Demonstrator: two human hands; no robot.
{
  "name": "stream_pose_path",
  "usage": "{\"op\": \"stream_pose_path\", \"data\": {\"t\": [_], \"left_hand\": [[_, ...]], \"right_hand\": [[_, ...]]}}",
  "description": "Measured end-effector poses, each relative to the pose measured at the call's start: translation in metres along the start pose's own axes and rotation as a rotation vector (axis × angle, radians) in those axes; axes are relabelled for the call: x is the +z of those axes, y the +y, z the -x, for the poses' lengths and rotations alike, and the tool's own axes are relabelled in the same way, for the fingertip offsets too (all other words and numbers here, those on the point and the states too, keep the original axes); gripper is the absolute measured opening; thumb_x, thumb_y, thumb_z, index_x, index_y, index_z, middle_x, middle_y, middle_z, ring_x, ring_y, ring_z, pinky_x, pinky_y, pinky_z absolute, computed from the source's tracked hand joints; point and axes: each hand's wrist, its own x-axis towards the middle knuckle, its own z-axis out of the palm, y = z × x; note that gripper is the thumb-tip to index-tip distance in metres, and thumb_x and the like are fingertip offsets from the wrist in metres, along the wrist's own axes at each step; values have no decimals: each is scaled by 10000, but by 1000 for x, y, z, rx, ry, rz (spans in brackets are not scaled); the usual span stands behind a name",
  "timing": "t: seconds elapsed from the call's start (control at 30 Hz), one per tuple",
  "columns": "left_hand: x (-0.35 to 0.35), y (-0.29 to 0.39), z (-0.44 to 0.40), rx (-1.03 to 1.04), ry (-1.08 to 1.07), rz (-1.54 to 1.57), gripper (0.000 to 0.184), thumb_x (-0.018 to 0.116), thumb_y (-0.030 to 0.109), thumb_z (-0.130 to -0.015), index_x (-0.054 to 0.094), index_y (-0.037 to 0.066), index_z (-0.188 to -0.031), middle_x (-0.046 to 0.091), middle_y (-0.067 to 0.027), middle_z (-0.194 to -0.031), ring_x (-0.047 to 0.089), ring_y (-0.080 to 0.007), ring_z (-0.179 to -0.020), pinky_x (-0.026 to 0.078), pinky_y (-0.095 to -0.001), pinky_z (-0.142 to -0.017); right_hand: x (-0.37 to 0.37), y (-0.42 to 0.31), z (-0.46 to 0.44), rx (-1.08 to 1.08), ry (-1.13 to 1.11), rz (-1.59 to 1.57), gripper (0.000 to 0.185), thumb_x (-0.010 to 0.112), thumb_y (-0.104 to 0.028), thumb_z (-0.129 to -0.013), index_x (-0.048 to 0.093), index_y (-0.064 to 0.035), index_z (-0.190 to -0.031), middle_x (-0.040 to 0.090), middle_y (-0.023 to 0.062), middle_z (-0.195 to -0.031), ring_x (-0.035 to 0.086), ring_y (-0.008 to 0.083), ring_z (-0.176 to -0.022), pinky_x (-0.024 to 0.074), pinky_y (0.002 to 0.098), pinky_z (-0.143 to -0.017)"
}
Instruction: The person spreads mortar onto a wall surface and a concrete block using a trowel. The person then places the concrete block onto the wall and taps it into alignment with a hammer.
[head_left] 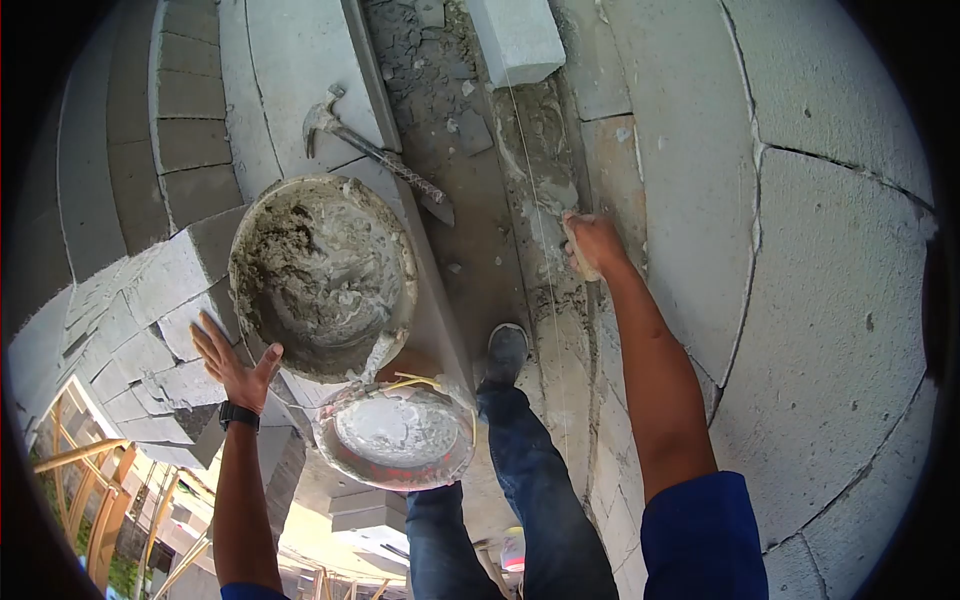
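Note:
My left hand [236,366], with a dark watch at the wrist, has its fingers spread beside a round tub [402,255] of grey mortar and holds nothing. My right hand [594,243] is closed round a pale handle [580,258] above the wet mortar strip [545,150]; the far end of the tool is too unclear to make out. A thin string [530,165] runs lengthwise over that strip. At the strip's far end sits a light block [518,45]. Below the tub is a bucket [330,440] with pale, wet contents.
A hammer [370,148] lies on the blocks beyond the tub, its handle end near a grey blade [438,208]. Large block walls [840,270] rise on the right. Stacked blocks [165,285] stand left, wooden framing [105,500] at lower left. A shoe [507,350] stands near the strip.

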Motion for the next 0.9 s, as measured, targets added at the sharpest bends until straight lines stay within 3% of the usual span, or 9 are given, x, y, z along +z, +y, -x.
{"op": "stream_pose_path", "data": {"t": [0.2, 0.27, 0.43, 0.53, 0.63, 0.73, 0.9], "left_hand": [[1, -5, 0, 31, 16, 0, 1441, 770, 832, -608, 1, 222, -1664, -17, -239, -1704, 3, -463, -1563, 83, -724, -1167], [2, -7, 0, 49, 19, 6, 1421, 765, 825, -628, 2, 222, -1664, -18, -237, -1704, 3, -465, -1563, 80, -719, -1171], [-1, -2, 1, 69, 14, 14, 1363, 745, 805, -684, 11, 206, -1664, -16, -264, -1696, 13, -477, -1558, 72, -678, -1194], [2, -11, 0, 134, 37, 18, 1338, 734, 799, -706, 29, 186, -1665, 1, -287, -1688, 20, -482, -1556, 67, -656, -1204], [3, -10, 0, 164, 53, 20, 1306, 716, 790, -739, 46, 155, -1663, 21, -299, -1683, 27, -478, -1556, 69, -637, -1212], [4, -13, -1, 173, 41, 20, 1298, 728, 765, -750, 43, 147, -1662, 17, -296, -1684, 29, -468, -1560, 80, -622, -1217], [6, -14, -1, 164, 50, 6, 1310, 744, 755, -740, 40, 147, -1662, 15, -288, -1688, 31, -463, -1562, 83, -625, -1214]], "right_hand": [[16, 77, 18, -155, 137, -49, 440, 620, -439, -995, 632, -6, -921, 629, 97, -667, 622, 206, -497, 492, 371, -497], [28, 67, -3, -244, 203, -10, 457, 633, -471, -988, 630, -16, -944, 626, 91, -669, 622, 195, -497, 495, 367, -498], [49, 26, -69, -248, 225, -249, 505, 613, -520, -992, 630, -17, -949, 616, 85, -658, 623, 193, -497, 494, 354, -503], [64, 23, -80, -325, 261, -153, 528, 587, -540, -994, 633, -15, -965, 630, 112, -665, 655, 237, -554, 521, 390, -574], [68, 24, -86, -493, 260, 122, 539, 565, -549, -990, 641, -16, -990, 681, 180, -761, 694, 352, -707, 536, 456, -699], [68, 33, -106, -515, 368, 329, 555, 547, -553, -988, 646, -9, -1015, 696, 252, -899, 671, 454, -871, 510, 504, -805], [60, 48, -107, -405, 303, 134, 550, 555, -539, -990, 645, 2, -1022, 681, 289, -970, 651, 482, -924, 504, 514, -814]]}}
